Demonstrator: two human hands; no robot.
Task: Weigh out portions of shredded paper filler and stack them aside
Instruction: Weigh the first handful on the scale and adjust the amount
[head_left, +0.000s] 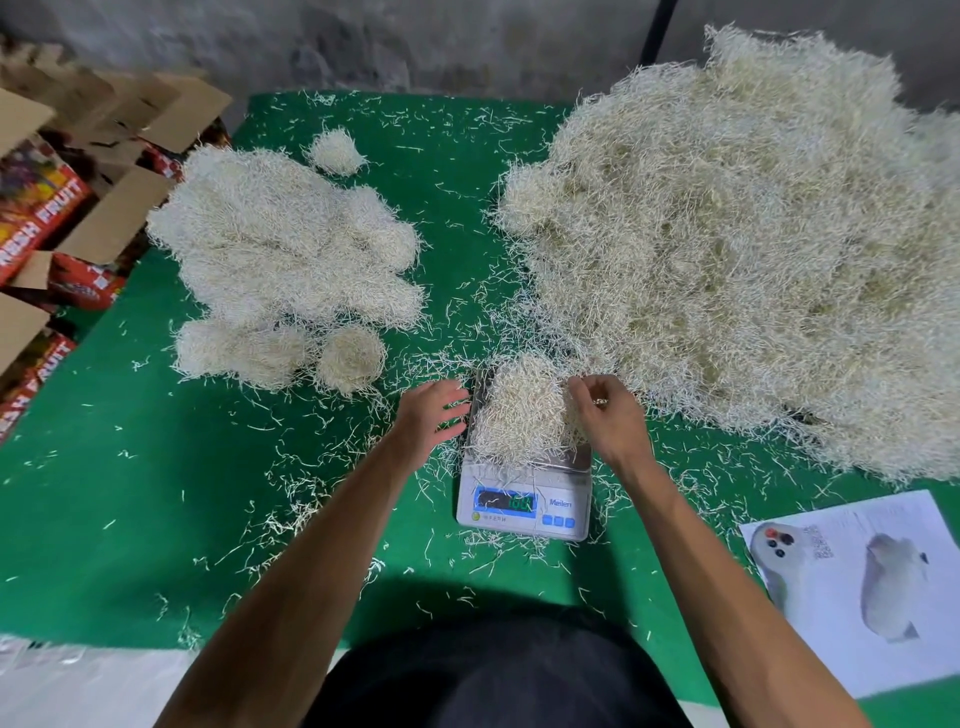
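A white digital scale (524, 506) stands on the green table (130, 493) in front of me, its blue display lit. A small mound of shredded paper (522, 410) fills its steel pan. My right hand (608, 415) is at the mound's right side, fingers curled and pinching a few strands. My left hand (428, 415) hovers just left of the pan with fingers spread, holding nothing. The big loose heap of shredded paper (753, 244) covers the right half of the table. Several rounded weighed portions (285, 265) lie together at the left.
Open cardboard fruit boxes (57, 208) stand off the table's left edge. A printed paper sheet (862, 582) lies at the front right. Loose paper strands are scattered all over the green surface. A grey wall runs behind the table.
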